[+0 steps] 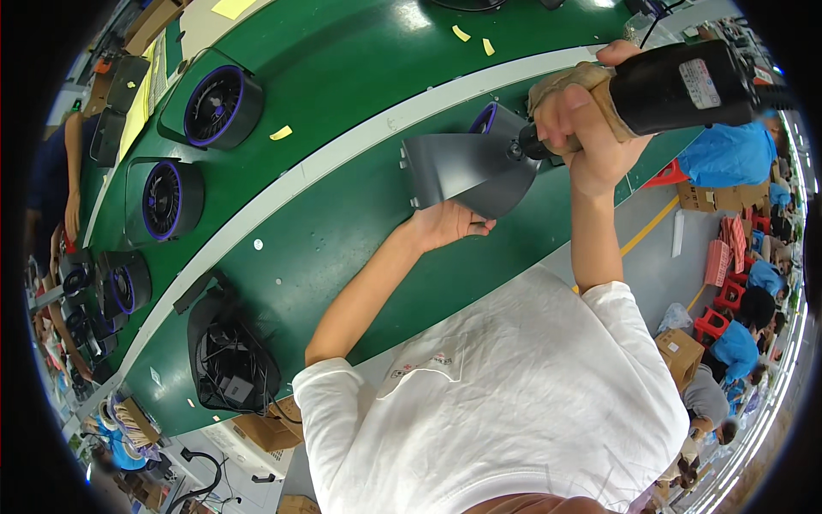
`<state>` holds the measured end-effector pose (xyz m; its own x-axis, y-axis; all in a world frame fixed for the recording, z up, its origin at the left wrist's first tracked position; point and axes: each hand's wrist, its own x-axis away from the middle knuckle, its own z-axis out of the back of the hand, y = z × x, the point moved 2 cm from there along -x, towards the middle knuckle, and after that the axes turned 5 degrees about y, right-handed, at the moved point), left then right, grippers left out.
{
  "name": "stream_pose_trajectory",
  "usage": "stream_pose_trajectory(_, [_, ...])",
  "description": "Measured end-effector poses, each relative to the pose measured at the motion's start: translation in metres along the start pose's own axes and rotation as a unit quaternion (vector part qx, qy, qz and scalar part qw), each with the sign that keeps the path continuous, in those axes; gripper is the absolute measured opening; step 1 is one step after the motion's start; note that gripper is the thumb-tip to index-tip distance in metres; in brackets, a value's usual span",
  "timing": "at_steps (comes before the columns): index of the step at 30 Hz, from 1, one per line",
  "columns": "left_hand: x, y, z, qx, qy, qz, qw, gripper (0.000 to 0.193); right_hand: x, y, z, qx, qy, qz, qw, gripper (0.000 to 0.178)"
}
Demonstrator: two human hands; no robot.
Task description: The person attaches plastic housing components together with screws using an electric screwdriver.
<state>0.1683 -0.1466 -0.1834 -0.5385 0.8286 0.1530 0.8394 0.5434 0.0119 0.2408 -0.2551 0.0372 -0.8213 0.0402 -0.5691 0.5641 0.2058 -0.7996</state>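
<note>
Below me is my white T-shirt. My left hand grips the curved dark grey housing at its lower edge, some fingers hidden behind it. My right hand is closed around the brown-wrapped end of a black cylindrical power screwdriver, its nose pointing left at the housing's right end; I can't tell whether the tip touches. The housing is held above my green workbench, and a purple ring shows just beyond its upper edge.

To my left on the bench lies a black shell with loose cables. Past a white strip, the green surface bears purple-ringed fan units in a row and yellow scraps. Farther off to my right, a person in a blue smock is near a cardboard box, with red stools beyond.
</note>
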Motion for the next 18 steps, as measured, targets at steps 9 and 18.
stream_pose_trajectory(9, [0.015,0.052,-0.053,-0.017,0.244,-0.023,0.969,0.058,0.002,0.022,0.044,-0.042,0.050,-0.001,0.998,0.035])
stream_pose_trajectory(18, [0.062,0.258,-0.058,-0.576,0.482,-0.121,0.649,0.055,0.037,0.077,0.148,-0.020,0.176,-0.063,0.982,0.041])
